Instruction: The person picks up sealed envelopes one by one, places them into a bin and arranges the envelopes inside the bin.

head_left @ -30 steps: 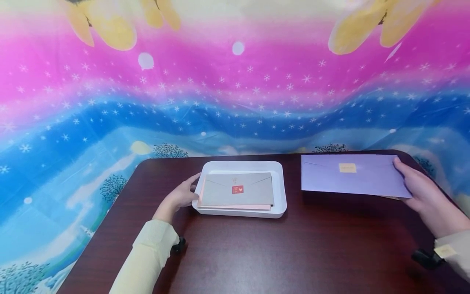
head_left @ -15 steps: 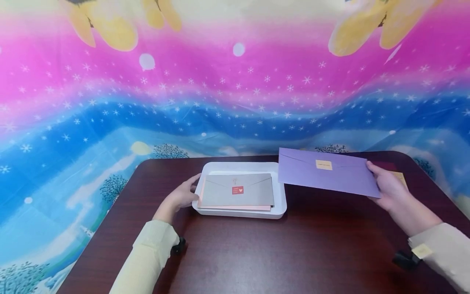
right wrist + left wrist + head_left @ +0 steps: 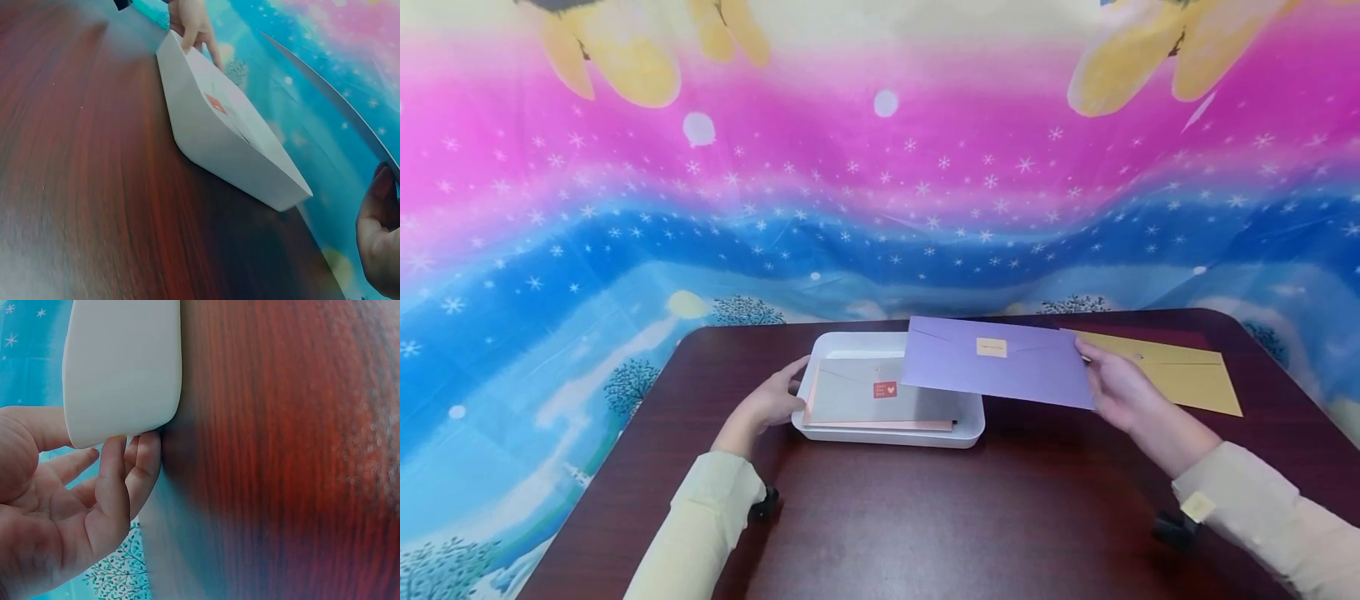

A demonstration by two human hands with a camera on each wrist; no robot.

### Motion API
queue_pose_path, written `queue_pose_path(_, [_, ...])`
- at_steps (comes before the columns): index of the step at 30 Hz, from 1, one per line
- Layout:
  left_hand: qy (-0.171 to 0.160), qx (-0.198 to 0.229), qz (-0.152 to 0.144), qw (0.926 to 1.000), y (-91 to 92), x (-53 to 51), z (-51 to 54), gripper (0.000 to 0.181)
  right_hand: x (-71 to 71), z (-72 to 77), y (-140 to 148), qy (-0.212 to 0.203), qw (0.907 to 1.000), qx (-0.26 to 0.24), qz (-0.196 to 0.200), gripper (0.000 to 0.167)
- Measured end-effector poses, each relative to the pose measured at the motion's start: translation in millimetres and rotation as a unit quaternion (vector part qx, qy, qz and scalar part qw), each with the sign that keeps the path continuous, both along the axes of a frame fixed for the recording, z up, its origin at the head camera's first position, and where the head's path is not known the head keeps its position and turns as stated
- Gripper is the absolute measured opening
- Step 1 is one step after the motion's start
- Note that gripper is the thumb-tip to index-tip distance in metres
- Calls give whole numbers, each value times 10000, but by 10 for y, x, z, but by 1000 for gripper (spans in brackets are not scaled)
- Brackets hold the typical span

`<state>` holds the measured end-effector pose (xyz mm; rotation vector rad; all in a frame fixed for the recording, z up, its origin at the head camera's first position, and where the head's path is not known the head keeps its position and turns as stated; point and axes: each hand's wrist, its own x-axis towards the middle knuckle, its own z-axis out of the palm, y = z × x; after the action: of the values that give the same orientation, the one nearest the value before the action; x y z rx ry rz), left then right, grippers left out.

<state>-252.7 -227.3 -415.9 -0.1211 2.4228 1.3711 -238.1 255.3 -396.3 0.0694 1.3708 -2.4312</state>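
Note:
My right hand (image 3: 1120, 387) pinches a purple envelope (image 3: 1000, 362) by its right end, thumb on top. The envelope carries a pale label and hovers above the right part of a white tray (image 3: 887, 437). In the right wrist view, the envelope (image 3: 337, 100) shows as a thin edge, apart from the tray. My left hand (image 3: 771, 400) holds the tray's left end, with bent fingers against its wall in the left wrist view. Inside the tray lies a grey envelope (image 3: 846, 392) with a red heart sticker, over a pink envelope (image 3: 880, 425). The purple envelope hides part of the grey one.
On the dark wooden table (image 3: 880, 517), a yellow envelope (image 3: 1195, 379) lies to the right, partly behind my right hand. Part of a dark red envelope-like piece (image 3: 1187, 338) shows beyond it. A colourful patterned cloth (image 3: 880, 183) hangs behind the table.
My right hand has carried the purple envelope leftward, from the table's right side to over the tray. The yellow envelope has come into view. My left hand and the tray have stayed put.

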Motion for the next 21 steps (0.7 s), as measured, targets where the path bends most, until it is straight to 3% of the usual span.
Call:
queue_pose_path(7, [-75, 142, -5, 9999, 0, 17, 6, 96, -5, -40, -242, -14, 9988, 494, 23, 15])
queue_pose_path(11, [-58, 121, -9, 9999, 0, 19, -4, 96, -14, -49, -341, 64, 9994, 220, 251, 16])
queue_pose_path(15, [-16, 104, -6, 9999, 4, 30, 15, 96, -34, -53, -430, 267, 9981, 154, 535, 31])
queue_pose_path(21, [31, 113, -48, 9999, 9, 28, 33, 96, -78, -96, -552, 402, 9933, 738, 797, 60])
